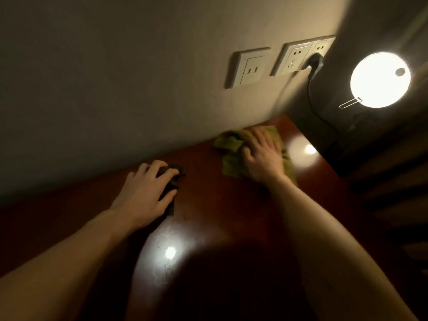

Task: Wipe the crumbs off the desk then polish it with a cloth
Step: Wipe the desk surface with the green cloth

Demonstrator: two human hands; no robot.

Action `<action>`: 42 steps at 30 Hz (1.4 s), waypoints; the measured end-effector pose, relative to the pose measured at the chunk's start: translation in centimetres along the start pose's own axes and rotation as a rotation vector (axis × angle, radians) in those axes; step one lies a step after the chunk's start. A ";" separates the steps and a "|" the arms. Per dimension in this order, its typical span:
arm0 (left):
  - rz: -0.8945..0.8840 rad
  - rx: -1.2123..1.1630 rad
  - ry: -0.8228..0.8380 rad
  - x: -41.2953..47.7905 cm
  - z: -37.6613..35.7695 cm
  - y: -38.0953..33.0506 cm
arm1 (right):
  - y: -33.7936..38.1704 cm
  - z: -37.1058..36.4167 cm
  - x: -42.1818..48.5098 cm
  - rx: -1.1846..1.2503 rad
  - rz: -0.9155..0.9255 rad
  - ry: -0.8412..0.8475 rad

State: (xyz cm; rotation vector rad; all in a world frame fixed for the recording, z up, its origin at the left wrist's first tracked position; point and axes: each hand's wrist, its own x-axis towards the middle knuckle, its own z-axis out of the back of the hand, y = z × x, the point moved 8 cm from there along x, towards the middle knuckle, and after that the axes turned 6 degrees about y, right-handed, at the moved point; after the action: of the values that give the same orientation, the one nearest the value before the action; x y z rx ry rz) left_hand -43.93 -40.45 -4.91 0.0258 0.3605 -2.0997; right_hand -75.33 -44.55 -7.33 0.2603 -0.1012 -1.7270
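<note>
**Current state.** The right hand (261,156) lies palm-down on the olive-green cloth (228,144), fingers spread apart and pressing it flat. The cloth sits at the far right corner of the red-brown desk (208,216), just beside the wall (115,89). Its left portion is bunched into folds. The left hand (143,193) holds a dark cloth (173,179) against the desk further left, also near the wall, with the fingers curled over the wad. No crumbs can be made out in this dim light.

**Hazards.**

1. Missed debris. The lamp (379,78) throws bright glare spots on the gloss surface, and the person's shadow covers the near area. Crumbs in either zone are likely to be overlooked.
2. Crumbs trapped at the wall. A stroke toward the wall probably packs crumbs into the joint rather than removing them. Stroke away from the wall.
3. Cable snag. The black cable (317,112) drops from the plug (313,61) close to the working corner. A wide sweep to the right may catch it and loosen the plug or disturb the lamp.
4. Scatter. A sweep past the right edge sends crumbs to the floor.
5. Streaking. The bunched folds reduce contact, so polish is likely to be uneven. Grit held in either cloth could mark the finish.
</note>
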 end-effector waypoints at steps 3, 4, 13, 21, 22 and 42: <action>0.006 -0.076 -0.050 0.5 -0.3 -0.6 | -12.6 1.7 -2.8 0.005 -0.353 -0.012; 0.007 -0.098 -0.048 0.7 -0.6 -0.7 | -15.8 2.3 -4.8 0.004 -0.431 -0.025; 0.022 -0.188 -0.085 0.8 -0.4 -0.6 | -6.3 1.8 -0.6 0.011 -0.193 -0.027; 0.325 -0.453 -0.088 1.8 -0.1 0.9 | 8.0 -1.3 0.6 -0.043 0.306 0.127; 0.321 -0.444 -0.066 2.0 -0.2 0.8 | 5.5 -0.7 0.5 -0.021 0.254 0.089; 0.369 -0.395 -0.023 0.5 0.9 -2.8 | 16.7 -6.1 -19.0 0.063 0.261 0.082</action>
State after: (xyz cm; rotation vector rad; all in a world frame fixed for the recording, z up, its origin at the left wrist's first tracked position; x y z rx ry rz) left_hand -46.44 -39.71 -3.40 -0.1539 0.6952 -1.6369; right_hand -55.03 -28.33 -7.46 0.3483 -0.1242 -1.4532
